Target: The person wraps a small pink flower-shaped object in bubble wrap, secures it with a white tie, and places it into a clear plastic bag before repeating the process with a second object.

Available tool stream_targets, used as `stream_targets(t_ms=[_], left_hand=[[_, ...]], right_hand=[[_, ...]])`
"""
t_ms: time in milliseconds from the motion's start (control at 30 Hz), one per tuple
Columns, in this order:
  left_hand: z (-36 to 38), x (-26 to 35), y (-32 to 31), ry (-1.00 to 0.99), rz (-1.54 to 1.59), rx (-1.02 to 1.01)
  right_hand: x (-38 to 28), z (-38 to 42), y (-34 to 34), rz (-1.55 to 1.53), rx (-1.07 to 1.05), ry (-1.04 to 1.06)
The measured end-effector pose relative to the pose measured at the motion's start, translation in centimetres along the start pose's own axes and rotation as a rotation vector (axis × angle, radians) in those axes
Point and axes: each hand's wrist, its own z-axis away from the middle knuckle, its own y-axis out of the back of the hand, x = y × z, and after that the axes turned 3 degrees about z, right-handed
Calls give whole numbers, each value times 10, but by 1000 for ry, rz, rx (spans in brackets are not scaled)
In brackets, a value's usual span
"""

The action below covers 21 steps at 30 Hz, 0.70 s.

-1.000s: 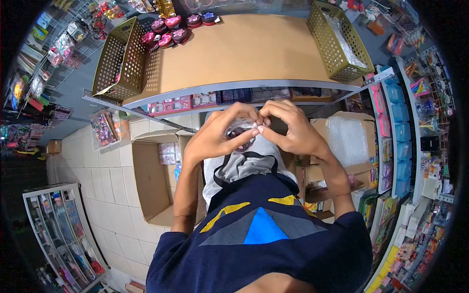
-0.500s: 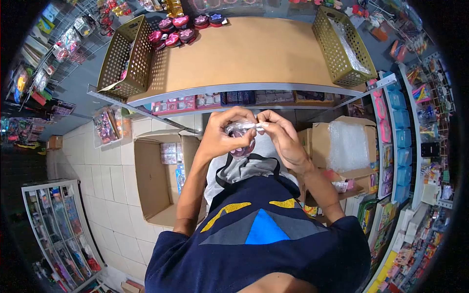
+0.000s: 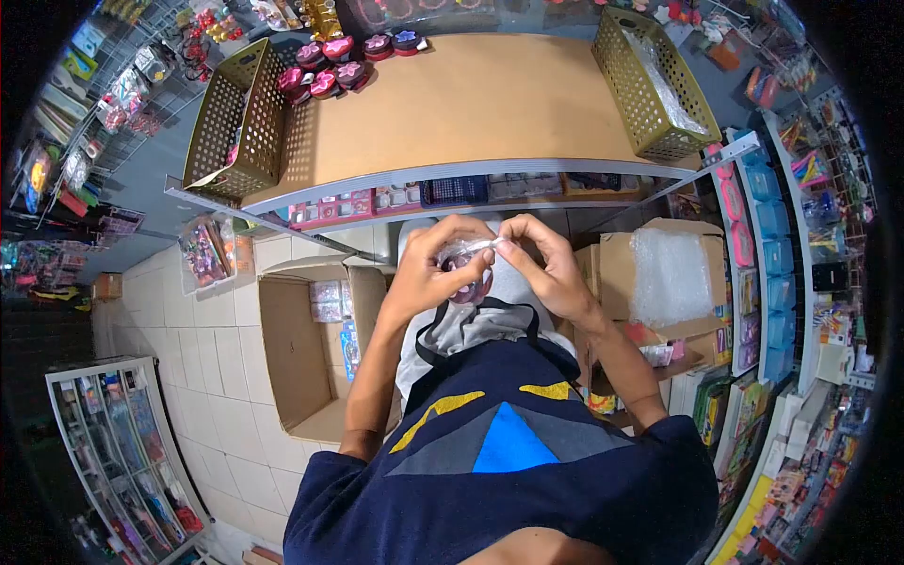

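One open cardboard box [image 3: 275, 363] stands on the floor [image 3: 212, 363] off to our left, with some clear packs [image 3: 330, 299] inside. Then comes our left hand [image 3: 419, 278], thumb and fingers curled into a C around a small purplish piece [image 3: 468, 290] in a clear wrapper [image 3: 459, 254], so that's what it's holding, above our lap [image 3: 513, 287] and just this side of the shelf [image 3: 490, 104]. We'd guess the piece itself is light and fairly stiff, while the wrapper is soft, crinkly and maybe a bit slippery. Can't tell if the thing is fragile, so we'd go easy on the squeeze. Best grip, in our book: cup the sides of the solid bit like the left hand does, and leave the loose wrapping to fingertips. As for which way it points, what shows looks roundish, and the fingers hide a lot, so we honestly can't call a long axis or a front. The wrapper is easier: its bunched end runs up and to the right, away from the piece. Next over, our right hand [image 3: 551, 268] has thumb and index finger close together on that bunched end, a narrow pinch; the other fingers are curled, and we can't tell whether they touch anything. Farther right, bubble wrap [image 3: 670, 273] shows at another cardboard box [image 3: 617, 268], apart from our hands.
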Motion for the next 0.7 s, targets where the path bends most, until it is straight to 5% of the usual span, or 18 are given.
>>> stream_targets(t_ms=[567,700], left_hand=[[9,-11,5,189,312,20],[4,-8,12,146,395,33]], right_hand=[[-8,-14,5,-602,-122,-351],[-9,-26,-1,-530,-164,-194]])
